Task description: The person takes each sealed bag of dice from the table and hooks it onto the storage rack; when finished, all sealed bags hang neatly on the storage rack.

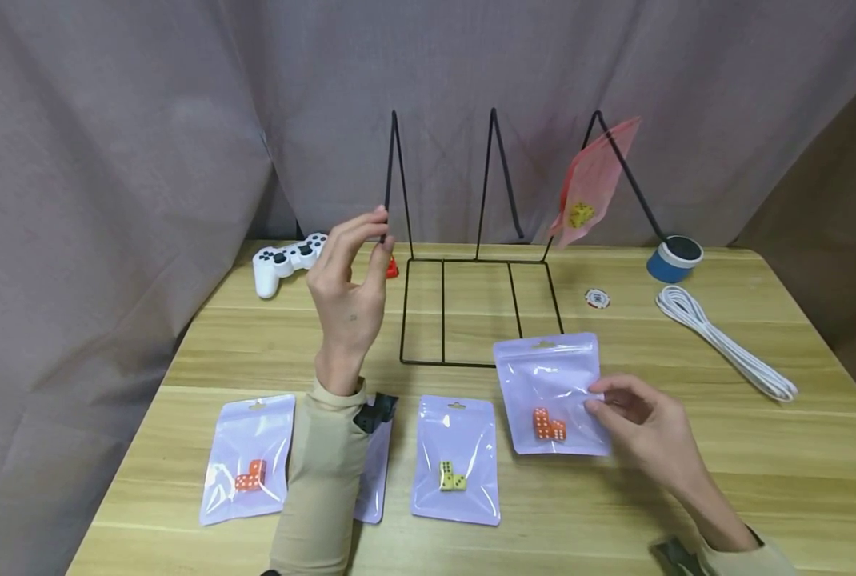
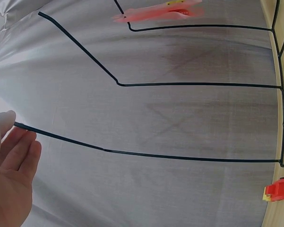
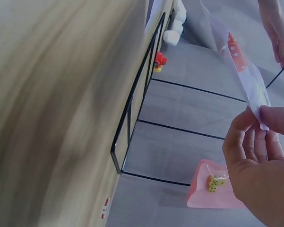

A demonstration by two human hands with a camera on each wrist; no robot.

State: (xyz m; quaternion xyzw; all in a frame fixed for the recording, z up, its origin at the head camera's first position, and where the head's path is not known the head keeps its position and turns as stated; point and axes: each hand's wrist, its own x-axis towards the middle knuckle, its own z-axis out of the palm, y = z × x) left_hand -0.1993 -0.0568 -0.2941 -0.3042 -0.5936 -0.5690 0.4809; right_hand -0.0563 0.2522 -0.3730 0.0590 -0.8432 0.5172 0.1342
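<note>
Four glossy lilac pouches with clear windows show on the wooden surface (image 1: 759, 472), one of them mostly hidden under the left sleeve; the right hand (image 1: 640, 420) pinches the edge of the lilac pouch with orange dice (image 1: 549, 394) between thumb and curled fingers (image 3: 248, 142), near the front of the rack, its lower edge on the wood; the two others in plain sight hold orange dice (image 1: 250, 458) and yellow dice (image 1: 456, 460); a fifth, pink pouch (image 1: 590, 186) with yellow dice hangs on the right-hand prong of the thin black wire rack (image 1: 477, 312), which has three upright prongs; the left hand (image 1: 349, 292) is raised, its fingers closed lightly on the tip of the left prong (image 2: 61, 137); behind lie one white game controller (image 1: 287, 260), one small red block half hidden by the hand, one poker chip (image 1: 597, 298), one blue tape roll (image 1: 674, 258) and one coiled white cable (image 1: 723, 342).
</note>
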